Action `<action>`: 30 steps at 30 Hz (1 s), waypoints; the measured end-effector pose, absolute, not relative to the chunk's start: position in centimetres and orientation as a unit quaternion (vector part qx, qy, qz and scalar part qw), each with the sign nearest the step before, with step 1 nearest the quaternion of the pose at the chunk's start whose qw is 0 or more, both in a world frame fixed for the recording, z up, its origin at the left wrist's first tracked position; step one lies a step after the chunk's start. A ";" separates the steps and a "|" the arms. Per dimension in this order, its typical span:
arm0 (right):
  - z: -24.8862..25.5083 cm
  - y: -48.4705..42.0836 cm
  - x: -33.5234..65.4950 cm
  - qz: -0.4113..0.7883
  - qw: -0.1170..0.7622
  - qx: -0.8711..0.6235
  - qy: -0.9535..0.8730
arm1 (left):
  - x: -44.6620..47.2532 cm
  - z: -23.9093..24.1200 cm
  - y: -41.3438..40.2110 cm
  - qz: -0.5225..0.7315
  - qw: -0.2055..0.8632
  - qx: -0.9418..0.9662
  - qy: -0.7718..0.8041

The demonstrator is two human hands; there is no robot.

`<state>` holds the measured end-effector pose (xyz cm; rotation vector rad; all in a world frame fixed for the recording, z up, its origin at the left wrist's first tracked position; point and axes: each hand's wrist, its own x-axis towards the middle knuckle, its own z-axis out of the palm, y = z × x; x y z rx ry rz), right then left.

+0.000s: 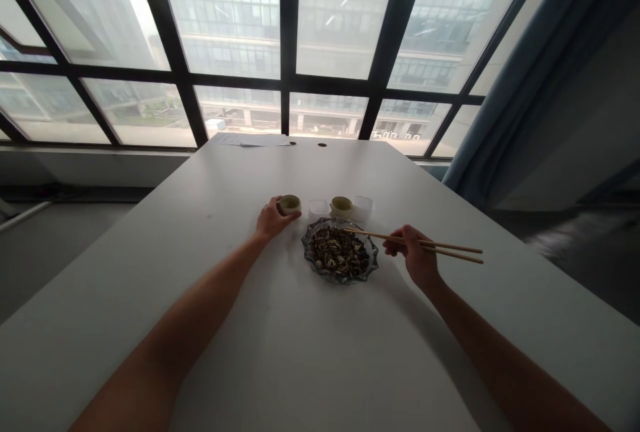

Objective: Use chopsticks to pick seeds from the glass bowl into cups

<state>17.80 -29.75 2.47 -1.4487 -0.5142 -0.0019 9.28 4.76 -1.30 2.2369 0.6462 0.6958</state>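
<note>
My left hand (273,220) is curled around a small greenish cup (289,204) that stands on the white table (280,345). My right hand (416,253) grips a pair of wooden chopsticks (453,250); their tips reach out over the right rim of a glass dish (340,257) heaped with dark striped seeds. Behind the dish stand a second small greenish cup (342,206) and two small clear plastic cups (319,209) (363,206).
Sheets of paper (260,141) lie at the far edge of the table, next to two dark cable holes. Beyond is a large window with black frames (289,82). A blue curtain (520,79) hangs at the right.
</note>
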 end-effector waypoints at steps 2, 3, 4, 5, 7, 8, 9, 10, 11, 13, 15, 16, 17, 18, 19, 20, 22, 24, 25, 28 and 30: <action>2.4 -29.7 17.6 0.000 0.719 -0.655 -0.232 | 8.9 -1.3 4.7 0.270 0.340 0.864 0.254; 2.3 -29.7 17.5 0.001 0.720 -0.654 -0.231 | 8.8 -1.4 4.7 0.270 0.336 0.865 0.257; 2.2 -29.7 17.4 -0.001 0.722 -0.653 -0.229 | 8.7 -1.5 4.7 0.271 0.332 0.866 0.259; 2.0 -29.7 17.2 0.000 0.724 -0.651 -0.228 | 8.6 -1.5 4.7 0.275 0.328 0.866 0.259; 1.7 -29.8 16.9 0.000 0.729 -0.645 -0.227 | 8.4 -1.6 4.7 0.284 0.322 0.865 0.258; 1.6 -29.8 16.7 -0.001 0.732 -0.642 -0.227 | 8.4 -1.6 4.6 0.289 0.319 0.865 0.257; 1.5 -29.9 16.5 -0.002 0.735 -0.639 -0.229 | 8.3 -1.5 4.6 0.293 0.317 0.865 0.256; 1.4 -29.9 16.4 -0.003 0.736 -0.636 -0.232 | 8.3 -1.5 4.5 0.296 0.315 0.865 0.254; 1.3 -30.0 16.2 -0.004 0.737 -0.633 -0.235 | 8.2 -1.4 4.5 0.299 0.314 0.865 0.253; 1.2 -29.9 16.0 0.000 0.740 -0.628 -0.242 | 8.1 -1.4 4.5 0.300 0.313 0.866 0.249; 1.3 -29.8 16.2 0.010 0.744 -0.619 -0.252 | 8.0 -1.3 4.5 0.295 0.317 0.867 0.246; 1.4 -29.6 16.5 0.017 0.744 -0.615 -0.259 | 7.9 -1.3 4.6 0.292 0.322 0.866 0.246; 1.7 -29.4 17.0 0.023 0.743 -0.612 -0.268 | 7.9 -1.3 4.7 0.288 0.328 0.865 0.247; 2.1 -29.2 17.5 0.028 0.742 -0.610 -0.277 | 7.8 -1.3 4.7 0.287 0.335 0.863 0.247; 2.5 -28.9 18.2 0.030 0.740 -0.608 -0.287 | 7.7 -1.2 4.8 0.286 0.343 0.860 0.248; 3.0 -28.6 18.9 0.030 0.738 -0.605 -0.297 | 7.7 -1.2 4.8 0.285 0.350 0.856 0.251; 4.0 -28.1 20.6 0.022 0.739 -0.598 -0.309 | 7.6 -1.1 4.8 0.283 0.366 0.848 0.257; 4.9 -27.5 22.3 0.012 0.742 -0.592 -0.315 | 7.6 -1.1 4.8 0.283 0.391 0.839 0.250; 5.2 -27.2 23.0 0.008 0.744 -0.589 -0.316 | 7.6 -1.2 4.8 0.283 0.409 0.835 0.236; 5.7 -26.5 25.0 -0.007 0.756 -0.577 -0.309 | 7.5 -1.4 4.9 0.266 0.463 0.824 0.187; 5.8 -26.0 26.1 -0.017 0.763 -0.571 -0.303 | 7.5 -1.2 5.0 0.239 0.480 0.828 0.163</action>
